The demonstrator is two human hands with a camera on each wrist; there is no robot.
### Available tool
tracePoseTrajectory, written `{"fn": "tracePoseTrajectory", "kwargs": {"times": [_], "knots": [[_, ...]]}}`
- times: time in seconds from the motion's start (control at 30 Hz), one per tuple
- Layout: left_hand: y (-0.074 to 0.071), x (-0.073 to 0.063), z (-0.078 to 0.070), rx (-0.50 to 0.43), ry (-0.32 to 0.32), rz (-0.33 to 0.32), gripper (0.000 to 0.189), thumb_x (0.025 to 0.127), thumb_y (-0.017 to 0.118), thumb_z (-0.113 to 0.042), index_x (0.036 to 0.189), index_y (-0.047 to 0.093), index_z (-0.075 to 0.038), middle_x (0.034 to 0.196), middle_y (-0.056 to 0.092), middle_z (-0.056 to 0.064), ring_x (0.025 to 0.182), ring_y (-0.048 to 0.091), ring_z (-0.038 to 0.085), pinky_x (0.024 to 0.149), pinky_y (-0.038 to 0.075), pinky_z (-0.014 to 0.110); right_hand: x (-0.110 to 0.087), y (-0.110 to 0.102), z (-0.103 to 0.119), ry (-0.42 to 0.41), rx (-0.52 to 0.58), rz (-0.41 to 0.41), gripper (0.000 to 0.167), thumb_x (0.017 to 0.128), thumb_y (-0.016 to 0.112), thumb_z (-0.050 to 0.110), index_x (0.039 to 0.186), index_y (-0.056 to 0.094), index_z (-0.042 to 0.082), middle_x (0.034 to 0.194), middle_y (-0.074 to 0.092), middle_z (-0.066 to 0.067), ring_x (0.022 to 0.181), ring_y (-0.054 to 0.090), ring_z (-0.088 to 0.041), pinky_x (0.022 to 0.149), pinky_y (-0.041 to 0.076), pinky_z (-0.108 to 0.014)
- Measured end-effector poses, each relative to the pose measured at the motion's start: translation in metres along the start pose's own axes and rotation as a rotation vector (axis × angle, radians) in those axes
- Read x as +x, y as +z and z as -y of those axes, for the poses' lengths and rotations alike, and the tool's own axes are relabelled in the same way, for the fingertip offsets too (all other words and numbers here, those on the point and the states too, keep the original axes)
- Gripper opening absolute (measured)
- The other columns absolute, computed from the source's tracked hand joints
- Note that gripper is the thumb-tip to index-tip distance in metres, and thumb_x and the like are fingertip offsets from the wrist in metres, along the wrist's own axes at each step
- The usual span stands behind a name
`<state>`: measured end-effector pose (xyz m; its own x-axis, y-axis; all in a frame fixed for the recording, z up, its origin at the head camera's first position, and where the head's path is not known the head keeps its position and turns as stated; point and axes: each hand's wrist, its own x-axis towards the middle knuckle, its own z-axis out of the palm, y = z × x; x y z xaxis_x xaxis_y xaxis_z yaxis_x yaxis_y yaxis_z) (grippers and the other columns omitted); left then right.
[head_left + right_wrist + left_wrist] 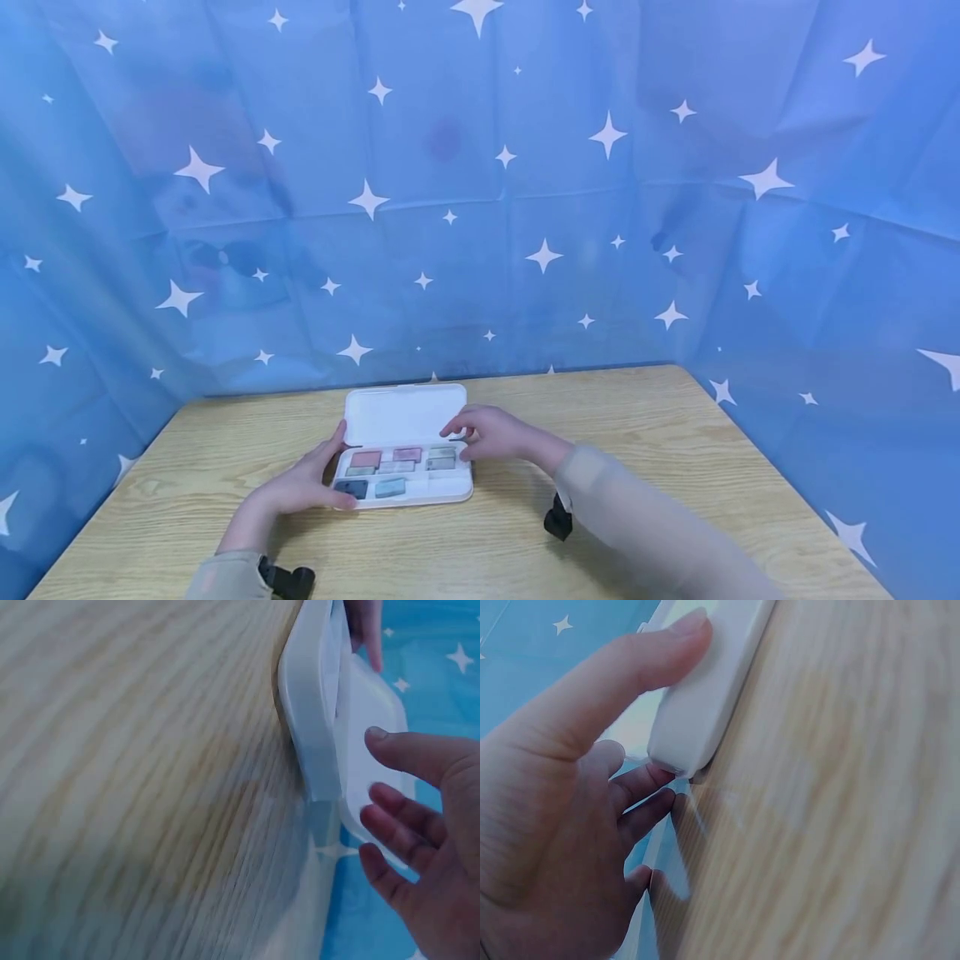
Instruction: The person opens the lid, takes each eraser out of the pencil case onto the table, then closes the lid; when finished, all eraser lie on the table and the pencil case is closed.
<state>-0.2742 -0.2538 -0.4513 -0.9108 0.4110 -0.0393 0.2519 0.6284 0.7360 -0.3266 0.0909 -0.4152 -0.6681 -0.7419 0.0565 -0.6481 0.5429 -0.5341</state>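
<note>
1. While the left hand (303,485) grips the white case (448,486) by its left end, the right hand (495,433) is just by the other – fingers loosely bent, holding nothing
2. Case's near the worktop's (525,537) back edge btw – coloured blocks (366,459) inside

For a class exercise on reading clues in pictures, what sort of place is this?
Probably an indoor corner set up for recording: a creased blue star-patterned cloth hangs as a backdrop around a wooden table, and black wrist-worn devices, perhaps cameras, are in view.
</note>
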Motion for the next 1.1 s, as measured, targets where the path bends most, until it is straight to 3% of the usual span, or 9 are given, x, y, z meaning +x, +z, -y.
{"fn": "tracePoseTrajectory", "kwargs": {"times": [0.3,0.87,1.1], "knots": [[0.001,0.000,0.000,0.010,0.001,-0.004,0.125,0.071,0.085,-0.034,0.155,-0.003,-0.005,0.156,0.013,0.030,0.141,0.008,0.050,0.109,0.011,0.065,0.015,0.004,0.002,-0.041,-0.202,0.106,0.044,0.086,0.072,0.006,0.127,0.066,0.019,0.119,0.059,0.002,0.108,0.054,-0.014,0.088,0.046,-0.025],[0.000,-0.001,-0.001,-0.036,-0.006,0.003,0.125,0.071,0.086,-0.031,0.155,-0.003,-0.006,0.156,0.016,0.028,0.142,0.009,0.047,0.109,0.012,0.064,0.026,0.009,0.001,0.011,-0.206,0.169,0.049,0.085,0.070,0.001,0.127,0.066,0.027,0.112,0.051,0.007,0.094,0.047,-0.009,0.076,0.042,-0.021],[0.000,-0.001,-0.002,-0.032,-0.009,0.002,0.125,0.071,0.086,-0.032,0.155,-0.002,-0.006,0.156,0.016,0.027,0.142,0.009,0.046,0.109,0.012,0.064,0.029,0.012,0.002,-0.007,-0.279,0.179,0.056,0.083,0.068,-0.004,0.129,0.065,0.028,0.100,0.045,0.006,0.086,0.037,-0.011,0.068,0.034,-0.022]]}}
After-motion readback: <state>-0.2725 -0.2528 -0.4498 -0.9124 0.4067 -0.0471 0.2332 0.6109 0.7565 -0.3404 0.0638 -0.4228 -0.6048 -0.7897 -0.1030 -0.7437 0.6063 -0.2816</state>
